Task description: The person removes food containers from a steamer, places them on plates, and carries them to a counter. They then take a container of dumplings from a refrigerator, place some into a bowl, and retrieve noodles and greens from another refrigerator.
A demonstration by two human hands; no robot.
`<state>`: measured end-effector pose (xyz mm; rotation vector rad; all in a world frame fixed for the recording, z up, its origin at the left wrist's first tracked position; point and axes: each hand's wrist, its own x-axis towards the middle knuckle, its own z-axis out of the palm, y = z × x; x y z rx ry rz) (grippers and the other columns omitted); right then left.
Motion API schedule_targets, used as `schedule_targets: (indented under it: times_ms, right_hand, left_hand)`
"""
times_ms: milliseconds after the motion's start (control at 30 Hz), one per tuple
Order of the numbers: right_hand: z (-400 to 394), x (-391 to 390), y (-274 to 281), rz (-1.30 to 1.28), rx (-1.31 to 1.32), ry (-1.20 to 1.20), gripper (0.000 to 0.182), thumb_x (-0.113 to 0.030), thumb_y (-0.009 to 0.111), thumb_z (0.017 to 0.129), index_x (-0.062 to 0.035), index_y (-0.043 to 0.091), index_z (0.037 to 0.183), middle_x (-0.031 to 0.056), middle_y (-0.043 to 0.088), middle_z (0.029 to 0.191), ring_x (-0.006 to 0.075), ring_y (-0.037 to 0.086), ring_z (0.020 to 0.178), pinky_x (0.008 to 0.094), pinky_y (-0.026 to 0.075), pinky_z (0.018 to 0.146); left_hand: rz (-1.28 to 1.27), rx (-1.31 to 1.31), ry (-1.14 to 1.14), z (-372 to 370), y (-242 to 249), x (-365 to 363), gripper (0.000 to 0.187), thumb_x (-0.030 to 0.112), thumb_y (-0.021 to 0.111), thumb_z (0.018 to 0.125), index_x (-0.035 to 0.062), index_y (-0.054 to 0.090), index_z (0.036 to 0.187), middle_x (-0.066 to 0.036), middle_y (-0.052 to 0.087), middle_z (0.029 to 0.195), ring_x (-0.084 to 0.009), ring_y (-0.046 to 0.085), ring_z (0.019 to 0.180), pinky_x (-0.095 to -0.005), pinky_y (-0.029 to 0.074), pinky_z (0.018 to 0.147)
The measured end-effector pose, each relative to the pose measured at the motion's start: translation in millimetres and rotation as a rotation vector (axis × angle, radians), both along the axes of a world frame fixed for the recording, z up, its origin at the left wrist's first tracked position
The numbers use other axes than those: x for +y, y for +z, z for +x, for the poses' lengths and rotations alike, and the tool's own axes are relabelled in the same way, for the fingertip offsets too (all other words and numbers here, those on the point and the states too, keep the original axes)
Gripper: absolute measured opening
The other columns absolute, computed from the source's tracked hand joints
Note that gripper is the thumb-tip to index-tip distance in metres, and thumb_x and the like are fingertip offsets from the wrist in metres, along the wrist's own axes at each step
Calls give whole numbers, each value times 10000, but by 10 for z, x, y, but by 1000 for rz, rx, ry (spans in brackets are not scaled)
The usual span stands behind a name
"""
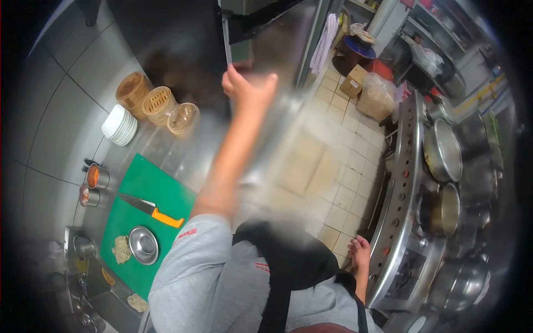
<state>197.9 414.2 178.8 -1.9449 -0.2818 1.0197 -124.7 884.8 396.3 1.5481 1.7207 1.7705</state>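
Note:
My left hand (250, 91) reaches forward at the end of my outstretched arm. Its fingers are hooked at the edge of a dark upright door (183, 61), with the thumb held apart; blur hides the exact grip. A pale-framed opening (275, 47) stands just beyond that hand. My right hand (360, 252) hangs low by the front of the steel stove (401, 200). Its fingers are loosely bent and apart, and I see nothing in them.
To the left, a green cutting board (133, 177) carries an orange-handled knife (158, 213), a metal bowl (144, 245) and a crumpled cloth (121, 250). Bamboo steamers (158, 105) and stacked white dishes (119, 126) stand behind. Large pots (444, 150) line the stove.

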Motion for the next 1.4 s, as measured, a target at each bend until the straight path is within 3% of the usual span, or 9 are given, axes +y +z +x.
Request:
schedule_targets:
  times_ms: [167,333,433,633,767,967,1167,1267,1400]
  right_hand:
    - [399,1813,952,282,-215,235,420,-215,626,918,-33,524,1282,42,654,1028,130,606,837,254,488,691]
    - [552,3449,2191,794,-292,563,552,-191,582,936,-14,378,1417,152,485,1362,247,528,1190,380,471,951]
    - [882,3988,2278,1098,-245,628,696,-331,626,912,6,314,1435,157,418,1407,257,461,1251,404,406,1019]
    - [1757,4745,2232,1285,-409,333,788,-487,649,869,30,335,1375,126,480,1318,227,458,1210,372,325,1053]
    - [2720,5135,2012,1156,-446,225,620,-540,505,900,70,600,950,123,625,959,191,574,896,356,452,856]
    - [3705,5676,1693,1214,-375,6,623,-507,409,938,18,475,1268,147,524,1263,268,523,1124,429,442,964]
    - [4149,6012,1692,1194,-340,-151,591,-490,437,934,11,488,1243,140,535,1235,265,522,1102,428,428,958]
    - [4323,6097,1667,1151,-358,-196,569,-480,436,934,7,492,1224,137,538,1215,263,523,1078,425,430,937]
    - [4520,6150,1614,1106,-364,-225,539,-466,434,935,1,496,1197,133,543,1189,261,525,1046,422,432,910]
  left_hand:
    - [60,93,-412,236,100,-728,930,239,797,704,-12,282,1436,-212,332,1356,-300,412,1216,-382,418,953]
    - [112,9,-908,667,183,-799,595,91,700,797,11,488,1347,-132,584,1139,-221,558,1067,-330,432,939]
    - [77,46,-825,912,-216,-439,522,95,695,812,8,531,1300,-111,600,1124,-192,579,1024,-306,445,912]
    - [-422,-817,-577,1059,-1385,508,421,147,625,895,34,522,1287,-59,604,1129,-143,603,937,-285,485,804]
    - [-543,-995,-502,1037,-2128,1326,469,255,605,919,62,449,1317,-82,575,1170,-193,603,936,-330,502,779]
    - [-589,-1090,-302,881,-3263,2931,490,371,595,919,125,442,1315,-106,526,1215,-256,582,900,-403,513,762]
    - [-296,-1460,-146,372,-4424,4343,426,461,578,920,118,511,1163,-90,531,946,-255,588,757,-388,528,610]
    - [-234,-1266,-63,194,-4817,4711,343,392,568,919,101,516,1093,-77,522,874,-243,565,674,-376,515,565]
    - [-72,-337,114,78,-5299,4939,239,300,555,919,77,524,998,-59,509,778,-227,534,564,-361,496,503]
